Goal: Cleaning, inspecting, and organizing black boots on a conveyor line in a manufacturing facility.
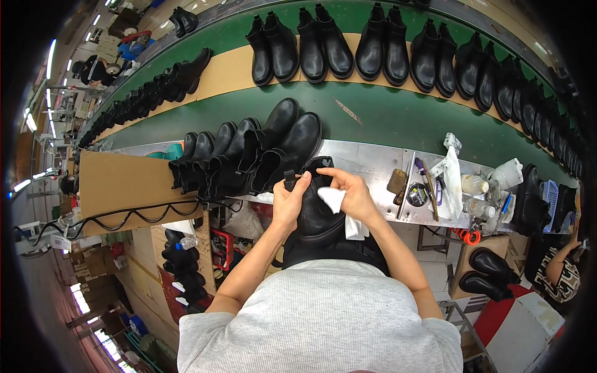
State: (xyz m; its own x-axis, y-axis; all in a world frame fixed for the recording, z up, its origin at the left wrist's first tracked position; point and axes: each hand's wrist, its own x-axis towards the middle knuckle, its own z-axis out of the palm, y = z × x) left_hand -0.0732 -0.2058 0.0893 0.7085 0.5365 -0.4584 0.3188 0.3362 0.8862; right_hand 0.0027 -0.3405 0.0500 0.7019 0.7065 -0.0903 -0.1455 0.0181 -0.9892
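Observation:
A black ankle boot [318, 219] is in front of my body, its toe toward me and its opening toward the bench. My left hand [290, 200] is closed at the left side of the boot's top, thumb and fingers pinched together. A small black tab [289, 179] sticks up beside those fingers; whether it belongs to this boot I cannot tell. In my right hand [353, 196] a white cloth [332, 199] is held against the boot, while the index finger reaches to the top edge. Another white cloth [356, 229] hangs beside the boot, below my right wrist.
Several black boots [273, 146] stand left of centre on the bench. More pairs [323, 53] line the green belt [373, 112] behind. To the right are a brush [397, 181], a round tin [418, 195], bottles [476, 184] and orange-handled scissors [467, 236]. A coiled black cable [134, 214] runs along the left.

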